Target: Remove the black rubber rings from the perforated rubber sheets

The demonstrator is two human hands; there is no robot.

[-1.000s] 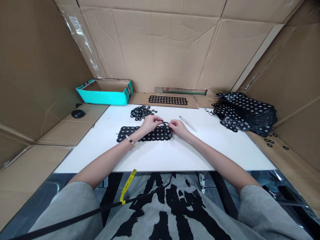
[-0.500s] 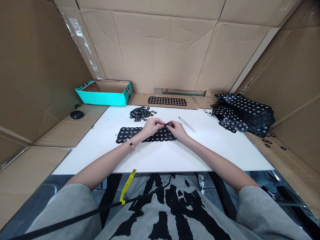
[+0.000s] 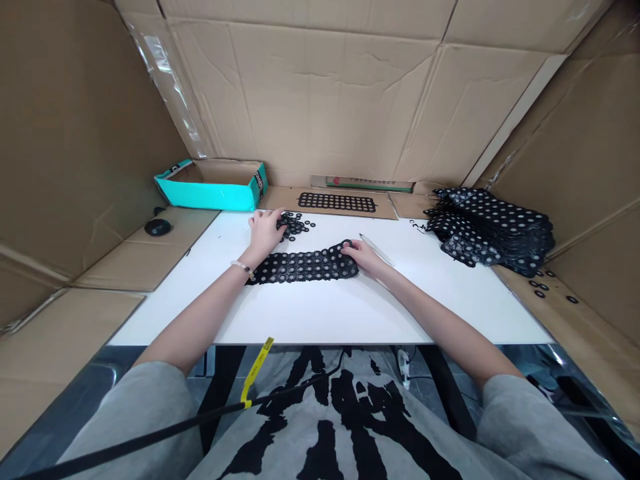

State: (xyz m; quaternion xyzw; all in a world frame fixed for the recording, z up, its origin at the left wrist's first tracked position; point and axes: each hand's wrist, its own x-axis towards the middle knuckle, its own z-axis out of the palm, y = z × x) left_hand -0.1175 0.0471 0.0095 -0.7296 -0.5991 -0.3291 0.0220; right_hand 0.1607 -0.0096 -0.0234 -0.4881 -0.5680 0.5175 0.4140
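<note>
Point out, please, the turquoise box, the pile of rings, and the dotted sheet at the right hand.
Turquoise box point(image 3: 207, 196): head view, on its front wall.
Pile of rings point(image 3: 298, 227): head view, on its uncovered right part.
Dotted sheet point(image 3: 304, 267): head view, near its middle.

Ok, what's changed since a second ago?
The left hand has left the right end of the black, grey-dotted sheet and moved left and forward, to the pile of small black rings. The right hand still holds that end. The turquoise cardboard box and slim white pen stayed put.

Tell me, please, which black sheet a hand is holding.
The dotted sheet mid-table, its end in the right hand; the rear sheet and the stack lie untouched.
</note>
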